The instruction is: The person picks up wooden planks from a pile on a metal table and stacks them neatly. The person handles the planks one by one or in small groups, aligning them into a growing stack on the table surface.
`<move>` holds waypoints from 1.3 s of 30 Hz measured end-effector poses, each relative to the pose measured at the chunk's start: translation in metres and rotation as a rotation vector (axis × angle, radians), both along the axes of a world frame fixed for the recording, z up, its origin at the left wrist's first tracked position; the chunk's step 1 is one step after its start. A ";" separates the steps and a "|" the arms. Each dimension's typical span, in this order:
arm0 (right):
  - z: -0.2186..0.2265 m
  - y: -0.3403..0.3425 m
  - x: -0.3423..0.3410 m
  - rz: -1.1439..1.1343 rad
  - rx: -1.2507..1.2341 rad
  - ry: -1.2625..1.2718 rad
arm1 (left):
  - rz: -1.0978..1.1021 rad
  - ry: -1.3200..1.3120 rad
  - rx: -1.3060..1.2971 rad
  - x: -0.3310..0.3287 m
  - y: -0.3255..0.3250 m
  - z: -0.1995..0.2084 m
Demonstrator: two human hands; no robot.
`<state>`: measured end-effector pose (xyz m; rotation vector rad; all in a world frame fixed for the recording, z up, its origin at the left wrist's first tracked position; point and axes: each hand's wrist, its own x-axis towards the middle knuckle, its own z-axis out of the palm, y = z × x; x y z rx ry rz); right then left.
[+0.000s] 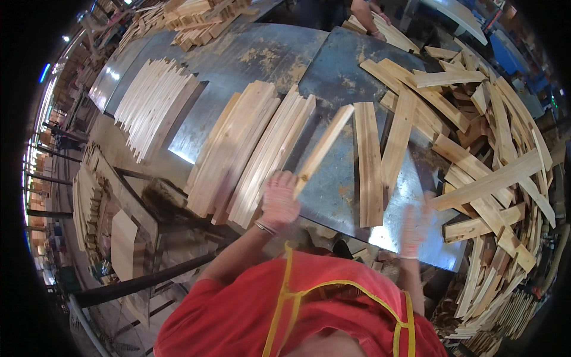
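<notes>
My left hand [281, 201], in a pale glove, is closed on the near end of a narrow wooden strip [326, 146], which slants away to the right over the metal table [333, 199]. Just left of that hand stands a row of upright boards [270, 157], with a wider stack of boards [229, 154] beside it. To the right of the strip lie a straight board [369, 166] and a slanted board [398, 140]. My right hand [414, 229] is blurred by motion above the table's near right part. Its fingers look apart, and nothing shows in them.
A heap of loose boards [493, 172] covers the right side, some jutting over the table. Another board row [157, 104] stands at the far left. More wood pieces [202, 21] are piled at the back. Another person's arm [366, 18] reaches in at the far edge.
</notes>
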<state>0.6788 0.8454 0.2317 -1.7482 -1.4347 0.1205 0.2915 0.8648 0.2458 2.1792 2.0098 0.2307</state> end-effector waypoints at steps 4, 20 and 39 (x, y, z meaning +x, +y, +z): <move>0.005 0.020 0.196 -0.500 -0.117 0.378 | 0.120 0.231 0.139 -0.027 0.020 -0.016; 0.050 0.104 0.030 0.889 -0.833 0.804 | -0.050 -1.312 -0.692 0.189 0.071 0.012; -0.031 0.106 -0.200 0.457 -0.802 0.451 | 0.254 -0.112 0.092 -0.030 -0.015 -0.009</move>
